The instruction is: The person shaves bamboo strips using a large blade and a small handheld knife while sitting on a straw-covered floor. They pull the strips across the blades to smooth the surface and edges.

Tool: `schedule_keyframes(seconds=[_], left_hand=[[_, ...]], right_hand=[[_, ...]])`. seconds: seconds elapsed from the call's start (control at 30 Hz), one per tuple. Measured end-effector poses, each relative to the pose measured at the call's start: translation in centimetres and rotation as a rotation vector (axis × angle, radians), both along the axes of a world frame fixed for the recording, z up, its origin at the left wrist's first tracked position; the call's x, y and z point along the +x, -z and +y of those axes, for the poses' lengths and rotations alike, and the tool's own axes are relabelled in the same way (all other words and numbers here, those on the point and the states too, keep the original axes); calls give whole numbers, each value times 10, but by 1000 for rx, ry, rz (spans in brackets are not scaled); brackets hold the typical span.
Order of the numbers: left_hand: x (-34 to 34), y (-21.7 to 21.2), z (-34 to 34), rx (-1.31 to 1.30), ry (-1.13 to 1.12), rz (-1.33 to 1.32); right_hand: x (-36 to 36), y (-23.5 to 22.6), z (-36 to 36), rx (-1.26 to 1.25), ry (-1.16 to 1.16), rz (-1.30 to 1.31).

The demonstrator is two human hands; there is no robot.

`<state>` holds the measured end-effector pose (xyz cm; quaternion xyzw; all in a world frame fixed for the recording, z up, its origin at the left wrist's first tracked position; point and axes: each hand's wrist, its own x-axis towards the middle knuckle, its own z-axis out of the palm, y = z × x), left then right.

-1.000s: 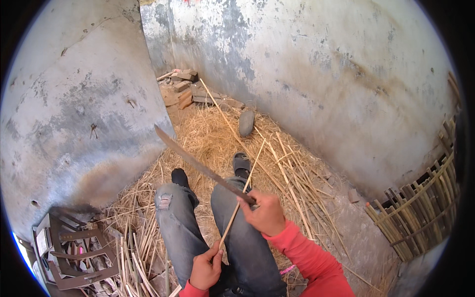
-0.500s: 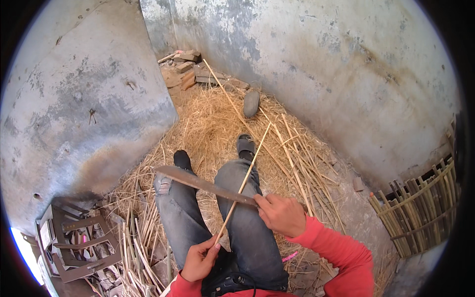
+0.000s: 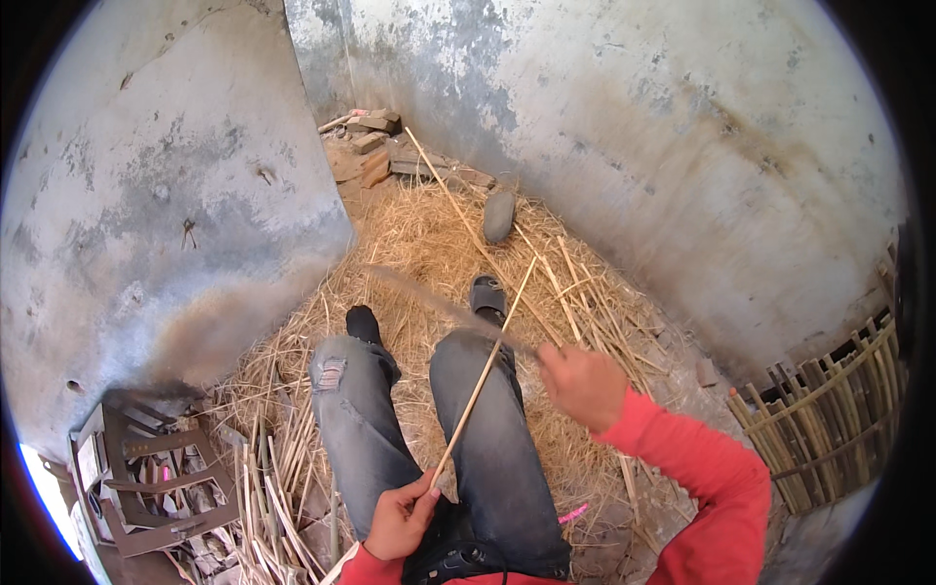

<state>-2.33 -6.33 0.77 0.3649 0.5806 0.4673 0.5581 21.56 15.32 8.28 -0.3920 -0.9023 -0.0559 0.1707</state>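
My left hand (image 3: 403,517), low in the view, pinches the near end of a thin pale bamboo strip (image 3: 475,395). The strip slants up and away over my right thigh, its far end near the straw. My right hand (image 3: 585,383) is closed round the handle end of a long brown-bladed machete (image 3: 429,298). Smeared by motion, the blade points away to the left and crosses the strip's upper part; whether it touches the strip I cannot tell. My fingers hide the handle.
Loose straw (image 3: 419,224) covers the floor around my feet. More bamboo strips (image 3: 609,322) lie to the right, and others (image 3: 268,497) at lower left beside a brown frame (image 3: 171,531). A grey stone (image 3: 499,216), bricks (image 3: 370,127) and a slatted bamboo basket (image 3: 829,409) stand near the walls.
My right hand has moved the machete away from me and to the right, farther up along the strip. My left hand keeps its hold on the strip's near end.
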Motion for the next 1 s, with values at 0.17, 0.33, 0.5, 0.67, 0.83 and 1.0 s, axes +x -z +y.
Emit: schedule_keyframes(seconds=[0.17, 0.33, 0.5, 0.67, 0.83, 1.0], left_hand=[[2, 4, -6, -79, 2, -103], [-2, -1, -4, -132, 13, -157], [1, -1, -2, -111, 48, -131], [-3, -9, 0, -173, 38, -228], [-6, -5, 10, -136, 70, -256], [-1, -12, 8, -131, 63, -182]], right_hand=[[-1, 12, -4, 87, -174, -2], [-12, -4, -15, 17, -144, -57], [-4, 22, 20, 37, -62, -111], [-7, 32, 0, 66, -193, -4], [-6, 39, 1, 15, -113, -61], [11, 45, 21, 57, -122, -99]])
